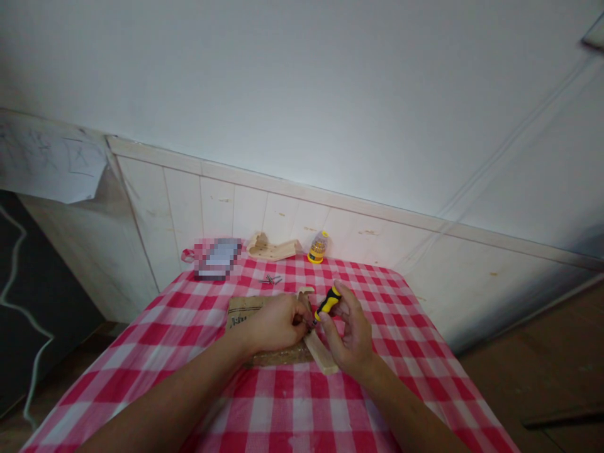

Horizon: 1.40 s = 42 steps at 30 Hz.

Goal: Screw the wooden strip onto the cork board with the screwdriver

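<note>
My right hand (pixel 352 330) grips a yellow and black screwdriver (pixel 326 304) by its handle, tilted with its tip pointing down and to the left. The tip meets a pale wooden piece (pixel 321 353) that lies slantwise under both hands. My left hand (pixel 280 321) is closed, with thumb and finger pinched together beside the tip; whatever they pinch is hidden. Beneath the left hand and the wood is a brown piece of cardboard (pixel 243 305) with dark print. A few loose screws (pixel 270 279) lie just beyond the cardboard.
At the table's far edge, against the white panelled wall (pixel 250 207), are a joined wooden part (pixel 276 250) and a yellow-capped bottle (pixel 318 247). A blurred, phone-like object (pixel 219 258) lies at the far left. A red and white checked cloth (pixel 283 409) covers the table.
</note>
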Each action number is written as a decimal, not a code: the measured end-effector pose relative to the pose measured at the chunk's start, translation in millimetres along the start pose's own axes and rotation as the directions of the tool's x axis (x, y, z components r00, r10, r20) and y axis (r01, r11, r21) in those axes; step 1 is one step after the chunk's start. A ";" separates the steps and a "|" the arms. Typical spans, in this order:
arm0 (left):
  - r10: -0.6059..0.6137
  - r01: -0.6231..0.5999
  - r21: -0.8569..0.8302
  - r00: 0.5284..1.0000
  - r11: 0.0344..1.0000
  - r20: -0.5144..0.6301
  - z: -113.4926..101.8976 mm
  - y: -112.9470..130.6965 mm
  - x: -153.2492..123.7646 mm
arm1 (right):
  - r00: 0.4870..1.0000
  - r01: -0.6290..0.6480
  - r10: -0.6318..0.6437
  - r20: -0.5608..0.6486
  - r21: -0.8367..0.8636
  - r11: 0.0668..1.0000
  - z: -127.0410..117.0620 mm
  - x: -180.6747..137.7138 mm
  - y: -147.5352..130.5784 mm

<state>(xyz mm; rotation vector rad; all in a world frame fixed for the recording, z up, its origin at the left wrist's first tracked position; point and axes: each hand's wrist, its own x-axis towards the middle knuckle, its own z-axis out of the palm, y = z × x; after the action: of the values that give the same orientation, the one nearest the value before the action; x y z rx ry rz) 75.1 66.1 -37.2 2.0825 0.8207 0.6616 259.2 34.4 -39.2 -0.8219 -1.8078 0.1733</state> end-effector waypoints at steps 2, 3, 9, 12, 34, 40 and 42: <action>-0.008 0.008 0.028 1.000 1.000 -0.003 -1.4 2.6 -0.3 | 1.000 -0.010 0.008 -0.025 -0.051 0.999 0.2 0.9 0.3; -0.013 0.013 0.036 1.000 0.999 -0.002 -2.0 3.9 -0.4 | 0.999 -0.017 0.014 -0.036 -0.072 0.997 0.4 1.4 0.5; -0.023 0.023 0.029 1.000 0.999 -0.001 -2.8 5.8 -0.3 | 0.997 -0.049 0.044 -0.071 -0.068 0.997 -0.2 4.5 -0.1; 0.003 -0.003 0.015 1.000 1.000 -0.012 -0.6 2.0 1.0 | 0.999 -0.038 0.038 -0.022 0.021 0.999 -2.4 5.1 -2.6; -0.034 0.035 0.040 0.999 0.999 -0.038 -1.1 6.4 -0.1 | 0.999 -0.009 0.003 -0.038 -0.152 0.988 -1.3 3.2 -5.5; -0.034 0.035 0.021 0.999 0.999 -0.040 0.5 3.1 0.8 | 0.999 -0.009 0.002 -0.048 -0.150 0.989 -0.5 2.9 -4.8; -0.032 0.032 0.019 0.999 0.999 -0.039 0.4 2.9 1.0 | 0.999 -0.009 0.002 -0.049 -0.154 0.988 -0.3 3.5 -5.5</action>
<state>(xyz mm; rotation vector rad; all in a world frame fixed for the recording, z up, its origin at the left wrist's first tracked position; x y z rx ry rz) 77.0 65.3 -34.8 2.0759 0.8836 0.6805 256.4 32.3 -33.7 -0.9320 -1.7894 0.0172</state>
